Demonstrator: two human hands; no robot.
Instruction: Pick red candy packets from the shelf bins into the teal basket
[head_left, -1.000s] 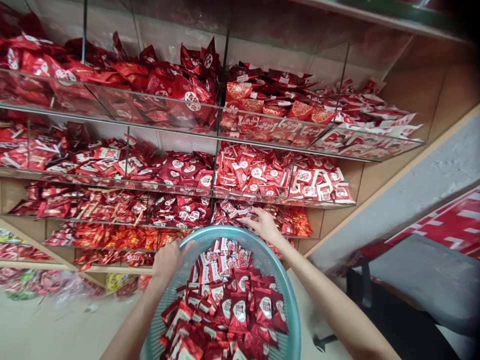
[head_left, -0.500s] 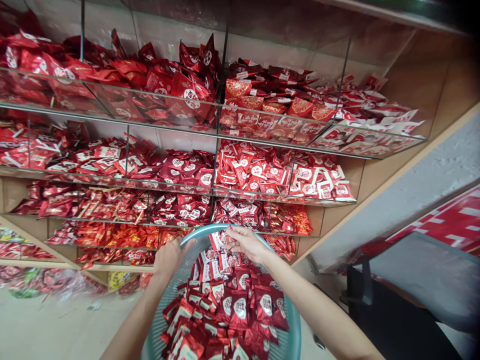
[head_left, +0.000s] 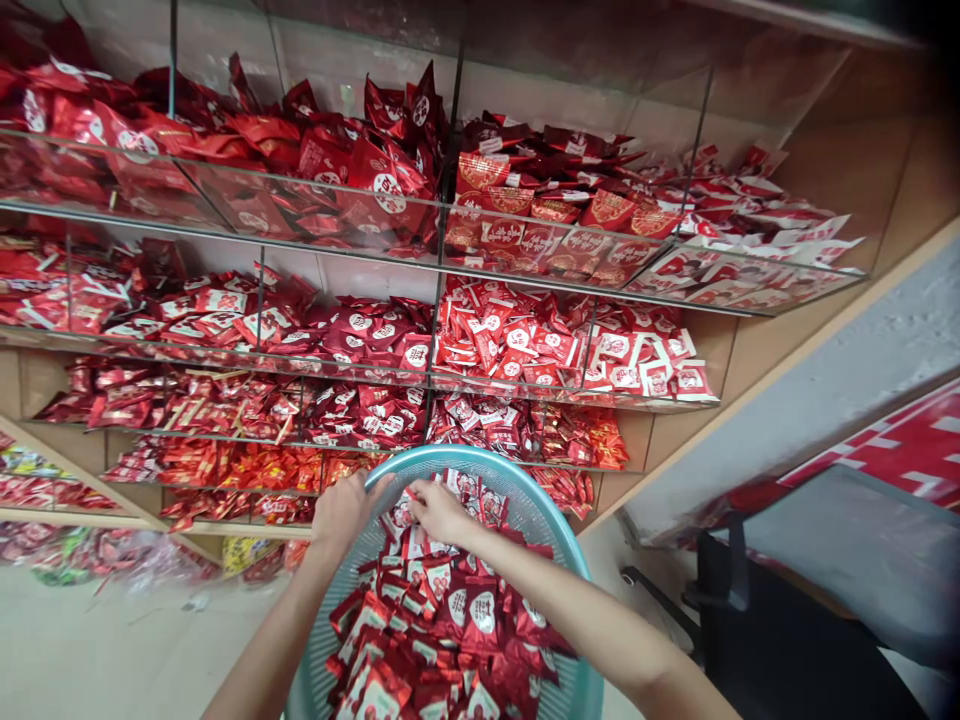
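Observation:
A light-blue plastic basket (head_left: 576, 560) full of small red-and-white wrapped packets (head_left: 480, 612) stands in front of me at the bottom of the head view. My left hand (head_left: 343, 512) is closed around the basket's rim at its upper left. Inside the basket, near that same side, my right hand (head_left: 441, 512) has its fingers bent and pinched at a small wrapped packet (head_left: 399, 514), which they partly cover. Dark red packets with white heart-shaped labels lie below my right wrist. What is inside the wrappers does not show.
Tiered shelves (head_left: 345, 245) with clear dividers hold heaps of red packets (head_left: 517, 335) beyond the basket. A black chair (head_left: 780, 620) is at the right, beside a grey wall (head_left: 757, 440). Plastic bags (head_left: 142, 565) lie on the floor at the left.
My right hand has moved left and slightly down, from the basket's far rim in among the packets. My left hand stays on the rim. The view has shifted slightly.

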